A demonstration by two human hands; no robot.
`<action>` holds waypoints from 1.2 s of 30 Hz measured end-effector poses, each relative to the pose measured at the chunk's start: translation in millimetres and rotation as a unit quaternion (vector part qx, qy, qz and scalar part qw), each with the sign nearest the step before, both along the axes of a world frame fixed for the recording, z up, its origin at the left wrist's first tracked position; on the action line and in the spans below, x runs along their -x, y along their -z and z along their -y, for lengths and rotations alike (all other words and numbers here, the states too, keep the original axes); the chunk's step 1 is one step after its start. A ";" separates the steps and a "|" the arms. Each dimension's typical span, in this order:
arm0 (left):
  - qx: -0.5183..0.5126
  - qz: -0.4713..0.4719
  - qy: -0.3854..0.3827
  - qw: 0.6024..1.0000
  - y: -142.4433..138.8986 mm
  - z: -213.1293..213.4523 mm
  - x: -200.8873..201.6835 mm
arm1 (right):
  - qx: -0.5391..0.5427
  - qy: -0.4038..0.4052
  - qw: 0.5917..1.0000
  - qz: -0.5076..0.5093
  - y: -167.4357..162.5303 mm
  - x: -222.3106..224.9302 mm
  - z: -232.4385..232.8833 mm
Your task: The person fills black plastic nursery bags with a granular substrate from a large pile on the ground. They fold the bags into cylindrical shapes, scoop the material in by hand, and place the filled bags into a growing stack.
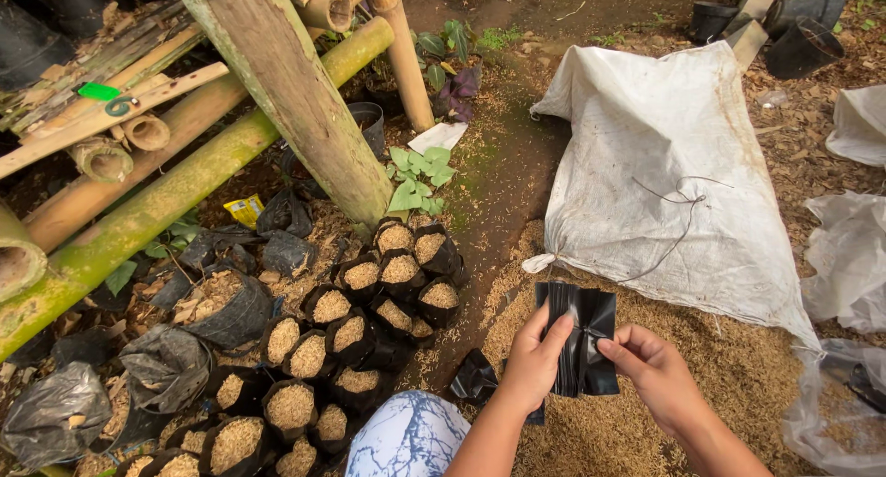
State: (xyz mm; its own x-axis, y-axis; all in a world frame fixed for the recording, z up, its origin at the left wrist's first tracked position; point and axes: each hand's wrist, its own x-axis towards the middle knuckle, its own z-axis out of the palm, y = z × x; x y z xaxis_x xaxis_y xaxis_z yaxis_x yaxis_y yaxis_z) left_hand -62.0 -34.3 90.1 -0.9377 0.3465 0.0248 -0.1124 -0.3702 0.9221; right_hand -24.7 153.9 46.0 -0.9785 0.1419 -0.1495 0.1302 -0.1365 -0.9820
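Note:
A flat, empty black plastic nursery bag (pixel 581 334) is held up between both hands above a heap of rice husks (pixel 646 412). My left hand (pixel 533 359) pinches its left edge, thumb on the front. My right hand (pixel 653 371) grips the right edge with fingertips on the plastic. Another crumpled black bag (pixel 475 380) lies on the ground just left of my left wrist.
Several black bags filled with husks (pixel 369 311) stand in rows at left, beside larger black bags (pixel 166 366). A big white sack (pixel 664 154) lies behind the heap. A bamboo and wood frame (pixel 185 182) crosses upper left. My knee in patterned cloth (pixel 406 435) is at bottom.

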 end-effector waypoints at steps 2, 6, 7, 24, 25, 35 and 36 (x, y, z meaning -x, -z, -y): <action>0.028 -0.005 -0.018 0.999 0.5 2.0 1.3 | 0.006 0.008 1.000 -0.002 3.6 4.7 -4.6; 0.042 0.085 -0.119 0.988 -0.9 33.3 17.1 | -0.077 0.098 0.983 0.134 2.5 13.9 -22.1; 0.005 0.082 -0.125 0.989 -2.1 42.0 22.4 | -0.132 0.083 0.978 0.139 3.2 14.9 -21.1; 0.176 -0.162 -0.137 0.961 -15.9 52.3 -0.4 | -0.091 -0.037 0.995 -0.029 -26.5 11.5 72.3; 0.160 -0.168 -0.137 0.963 -15.1 52.8 0.6 | -0.085 -0.032 0.996 -0.015 -25.6 11.8 72.2; -0.049 0.035 -0.076 0.995 10.3 36.7 12.4 | 0.052 -0.006 0.999 0.000 11.4 31.4 27.6; -0.071 0.061 -0.078 0.993 11.0 38.7 15.3 | 0.038 0.027 0.999 0.020 9.9 34.0 18.3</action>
